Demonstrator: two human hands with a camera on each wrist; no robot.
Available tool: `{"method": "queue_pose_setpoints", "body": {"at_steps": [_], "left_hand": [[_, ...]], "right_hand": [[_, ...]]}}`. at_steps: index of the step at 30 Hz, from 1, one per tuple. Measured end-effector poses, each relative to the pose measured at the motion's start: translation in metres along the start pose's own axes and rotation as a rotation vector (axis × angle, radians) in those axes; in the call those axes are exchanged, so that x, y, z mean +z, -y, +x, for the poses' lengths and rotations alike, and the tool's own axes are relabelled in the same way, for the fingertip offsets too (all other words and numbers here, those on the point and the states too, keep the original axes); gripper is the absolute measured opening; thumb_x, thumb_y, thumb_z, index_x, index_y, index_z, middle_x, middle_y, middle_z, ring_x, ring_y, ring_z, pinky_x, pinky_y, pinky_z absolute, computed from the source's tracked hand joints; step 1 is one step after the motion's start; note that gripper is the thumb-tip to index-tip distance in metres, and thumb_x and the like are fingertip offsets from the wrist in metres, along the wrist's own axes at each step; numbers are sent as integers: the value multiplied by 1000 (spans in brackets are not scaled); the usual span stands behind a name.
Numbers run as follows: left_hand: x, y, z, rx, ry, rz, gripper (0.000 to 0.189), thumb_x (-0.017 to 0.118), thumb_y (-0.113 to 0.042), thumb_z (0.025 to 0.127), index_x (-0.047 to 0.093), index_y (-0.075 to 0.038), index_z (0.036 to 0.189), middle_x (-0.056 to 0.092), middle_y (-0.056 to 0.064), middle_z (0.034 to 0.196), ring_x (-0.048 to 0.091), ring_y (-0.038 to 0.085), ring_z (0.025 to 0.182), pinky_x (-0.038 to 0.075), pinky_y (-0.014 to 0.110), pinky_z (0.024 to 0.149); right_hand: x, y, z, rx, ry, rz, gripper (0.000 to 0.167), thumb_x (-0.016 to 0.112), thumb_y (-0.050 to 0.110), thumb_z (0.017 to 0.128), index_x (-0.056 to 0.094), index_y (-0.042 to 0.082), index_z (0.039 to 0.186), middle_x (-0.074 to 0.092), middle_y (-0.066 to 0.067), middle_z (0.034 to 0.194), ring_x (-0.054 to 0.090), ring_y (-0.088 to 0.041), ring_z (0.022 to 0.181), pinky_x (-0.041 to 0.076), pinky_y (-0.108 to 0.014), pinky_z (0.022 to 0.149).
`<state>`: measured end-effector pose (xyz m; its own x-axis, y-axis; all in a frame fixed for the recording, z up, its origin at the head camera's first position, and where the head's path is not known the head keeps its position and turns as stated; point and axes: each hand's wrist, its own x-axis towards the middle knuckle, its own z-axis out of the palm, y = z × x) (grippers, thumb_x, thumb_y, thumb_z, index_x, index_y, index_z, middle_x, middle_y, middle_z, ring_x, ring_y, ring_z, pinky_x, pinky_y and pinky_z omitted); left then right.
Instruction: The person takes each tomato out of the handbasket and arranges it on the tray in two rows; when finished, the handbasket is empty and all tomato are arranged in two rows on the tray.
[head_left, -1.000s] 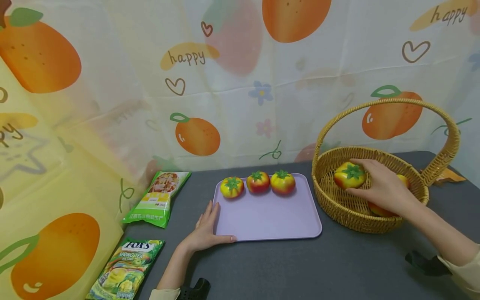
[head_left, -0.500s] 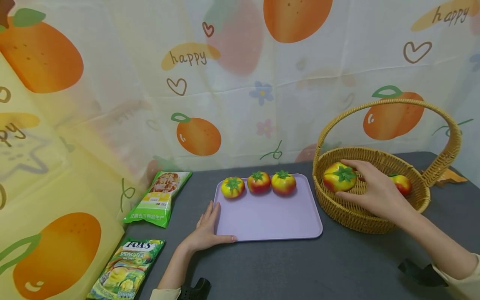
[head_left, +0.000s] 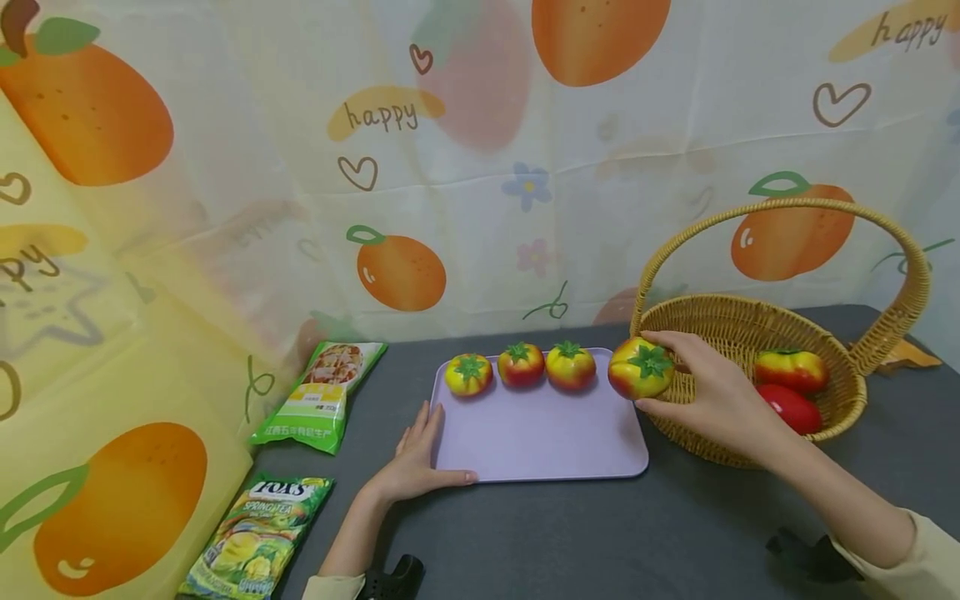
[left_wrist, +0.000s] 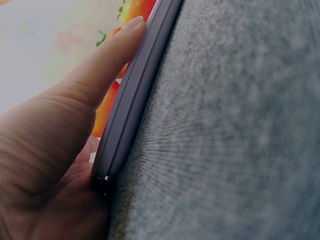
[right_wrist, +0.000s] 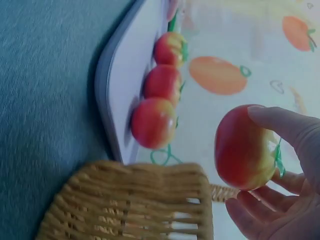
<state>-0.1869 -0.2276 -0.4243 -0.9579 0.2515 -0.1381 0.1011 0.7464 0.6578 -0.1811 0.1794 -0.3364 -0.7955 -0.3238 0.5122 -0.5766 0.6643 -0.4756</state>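
Observation:
In the head view my right hand [head_left: 712, 396] pinches a glossy red-and-yellow tomato [head_left: 640, 369] between thumb and fingers. Its green star-shaped top faces the camera, and it overlaps the right edge of the lilac tray [head_left: 536, 437]. The right wrist view shows this tomato [right_wrist: 245, 150] above the level of the basket rim. My left hand [head_left: 412, 462] spans the tray's front left corner with extended fingers; its thumb [left_wrist: 107, 57] rests along the rim. Three similar tomatoes, among them a yellower one [head_left: 468, 375] at the left, stand in a row along the tray's back.
A wicker basket [head_left: 716, 450] with a tall handle stands right of the tray, holding a red-and-yellow tomato [head_left: 791, 371] and a red fruit [head_left: 789, 408]. Left of the tray lie a green snack bag [head_left: 318, 396] and a Fox's candy bag [head_left: 255, 537]. A patterned cloth [head_left: 480, 208] hangs behind.
My right hand has carried the tomato leftward out of the basket to the tray's right edge, uncovering the fruits left inside. My left hand keeps its place at the tray corner.

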Motion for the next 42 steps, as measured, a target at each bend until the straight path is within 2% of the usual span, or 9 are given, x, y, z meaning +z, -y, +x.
{"method": "queue_pose_setpoints", "body": {"at_steps": [10,16,23,27,32,38,42], "left_hand": [[1,1,2,-7,5,-1,123,82,-53,71,7,-5,156,-9,21,161,-5,43,145,-2,62,112],[1,2,1,-1,4,-5,123,82,-53,71,7,-5,156,-9,21,161,-4,44,145,-2,62,112],[1,1,0,-10,4,-5,123,82,-54,71,7,-5,156,-8,21,161,-4,44,145,-2,62,112],[0,0,0,-12,2,-4,124,82,-54,71,7,-5,156,-8,21,161,-4,44,145,-2,62,112],[0,-1,1,-12,2,2,125,82,-54,70,6,-4,156,-8,21,161,-3,43,146,-2,61,113],[-1,-1,1,-17,3,-8,127,82,-54,70,5,-3,156,-8,22,161,-3,43,146,-2,61,113],[-1,0,1,-29,8,-6,127,81,-56,70,4,-3,156,-9,20,161,-5,40,146,-3,60,113]], "right_hand": [[21,5,3,-1,61,55,75,89,20,72,51,7,135,55,-11,126,56,-23,102,55,-46,80],[37,9,5,23,95,87,72,88,16,72,52,6,133,56,-14,125,55,-27,105,52,-51,86],[58,10,10,33,149,150,72,87,16,73,52,5,135,57,-14,124,58,-25,102,55,-43,82],[70,12,14,15,166,179,73,88,15,72,52,3,135,55,-16,130,59,-26,105,55,-41,83],[85,16,19,-16,181,198,74,88,16,72,52,2,134,56,-15,127,60,-26,104,55,-40,82],[102,25,26,-21,244,225,70,86,19,74,52,2,133,56,-13,128,59,-25,108,53,-40,87],[111,35,30,21,305,230,71,86,23,75,52,6,135,56,-9,131,57,-21,112,49,-43,95]]}}
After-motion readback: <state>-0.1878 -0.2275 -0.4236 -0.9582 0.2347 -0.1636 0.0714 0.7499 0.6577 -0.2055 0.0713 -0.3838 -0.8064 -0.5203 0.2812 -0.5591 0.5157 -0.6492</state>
